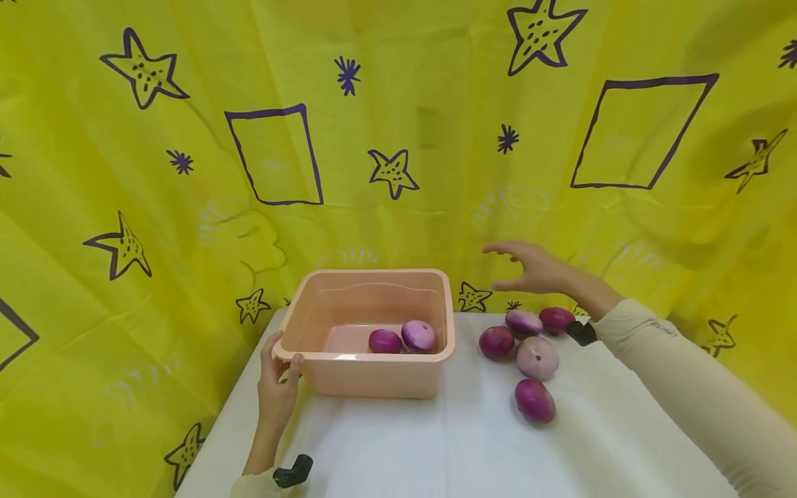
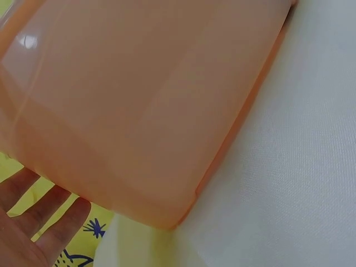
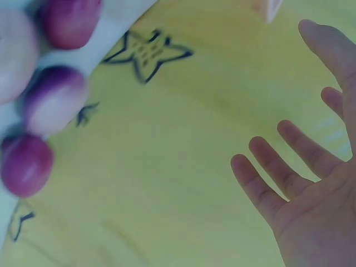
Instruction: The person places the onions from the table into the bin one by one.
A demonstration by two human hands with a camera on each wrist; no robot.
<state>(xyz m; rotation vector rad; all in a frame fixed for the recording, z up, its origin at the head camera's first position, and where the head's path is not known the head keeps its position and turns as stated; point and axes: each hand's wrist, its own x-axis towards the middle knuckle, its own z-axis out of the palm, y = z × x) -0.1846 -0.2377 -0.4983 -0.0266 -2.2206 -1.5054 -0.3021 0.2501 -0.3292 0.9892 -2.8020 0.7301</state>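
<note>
A peach plastic tub (image 1: 373,377) stands on the white table with two red onions inside, a darker onion (image 1: 385,341) and a paler-topped onion (image 1: 418,335). My left hand (image 1: 278,387) holds the tub's front left corner, thumb at the front rim and fingers along the left side. In the left wrist view, its fingers (image 2: 67,222) lie against the tub wall. My right hand (image 1: 529,268) is in the air right of the tub, fingers spread and nothing in it. Below it several red onions lie together, among them a pale onion (image 1: 537,358) and a nearer purple onion (image 1: 535,401).
A yellow curtain (image 1: 398,124) printed with stars and squares hangs directly behind the table and along both sides. The white tabletop (image 1: 398,449) stretches in front of the tub and the onions.
</note>
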